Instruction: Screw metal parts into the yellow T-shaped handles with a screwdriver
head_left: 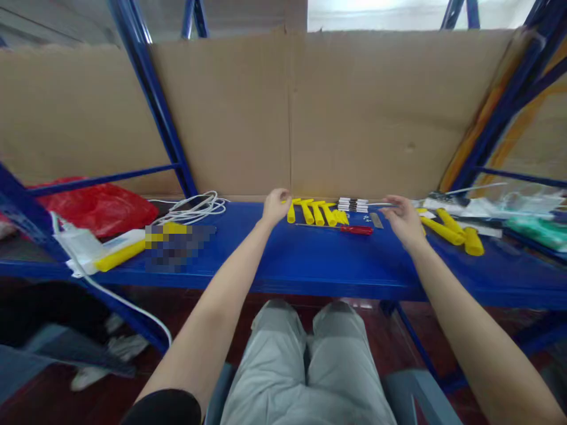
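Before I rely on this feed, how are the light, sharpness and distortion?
Head view: bright panel at top washed out; blue tabletop fairly evenly lit; wide-angle stretch towards the edges, blue uprights slanting; small white parts, left hand and right hand slightly soft; pixelated patch at left hides detail.

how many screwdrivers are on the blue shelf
1 visible: a red-handled screwdriver, lying in front of the central yellow pieces. Clutter at either side may hide more.

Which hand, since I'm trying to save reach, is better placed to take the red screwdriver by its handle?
Right, probably: the right hand is nearer the handle, which points its way. The left hand is by the yellow pieces, nearer the tip.
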`<action>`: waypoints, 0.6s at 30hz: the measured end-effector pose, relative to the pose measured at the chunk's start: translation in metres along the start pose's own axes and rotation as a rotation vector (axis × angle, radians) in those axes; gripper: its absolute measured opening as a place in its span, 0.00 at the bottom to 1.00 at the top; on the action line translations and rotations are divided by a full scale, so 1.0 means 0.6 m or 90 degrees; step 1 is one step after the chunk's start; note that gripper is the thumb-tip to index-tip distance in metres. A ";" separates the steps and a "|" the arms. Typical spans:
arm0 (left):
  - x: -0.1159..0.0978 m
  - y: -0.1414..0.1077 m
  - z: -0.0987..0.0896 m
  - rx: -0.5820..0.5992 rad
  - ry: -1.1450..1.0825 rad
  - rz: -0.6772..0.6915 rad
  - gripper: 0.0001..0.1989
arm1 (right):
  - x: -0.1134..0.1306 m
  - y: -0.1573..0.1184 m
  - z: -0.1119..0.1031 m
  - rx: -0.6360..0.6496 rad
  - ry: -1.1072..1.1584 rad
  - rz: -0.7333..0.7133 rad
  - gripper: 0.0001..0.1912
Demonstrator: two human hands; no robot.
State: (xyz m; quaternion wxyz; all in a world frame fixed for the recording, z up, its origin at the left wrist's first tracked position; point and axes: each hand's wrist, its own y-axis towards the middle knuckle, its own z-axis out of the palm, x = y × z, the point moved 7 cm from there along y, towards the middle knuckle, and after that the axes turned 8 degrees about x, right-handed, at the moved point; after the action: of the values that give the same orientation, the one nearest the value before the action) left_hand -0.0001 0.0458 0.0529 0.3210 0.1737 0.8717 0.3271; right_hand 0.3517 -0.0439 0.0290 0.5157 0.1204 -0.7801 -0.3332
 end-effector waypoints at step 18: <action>-0.011 -0.054 0.012 0.084 -0.002 -0.025 0.10 | -0.037 0.029 0.062 0.089 -0.256 -0.034 0.10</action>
State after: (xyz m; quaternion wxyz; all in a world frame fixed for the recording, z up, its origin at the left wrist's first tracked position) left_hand 0.0067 0.0224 0.0294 0.3167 0.1775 0.8940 0.2624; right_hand 0.3312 -0.0043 0.0152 0.3312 0.1075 -0.8850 -0.3091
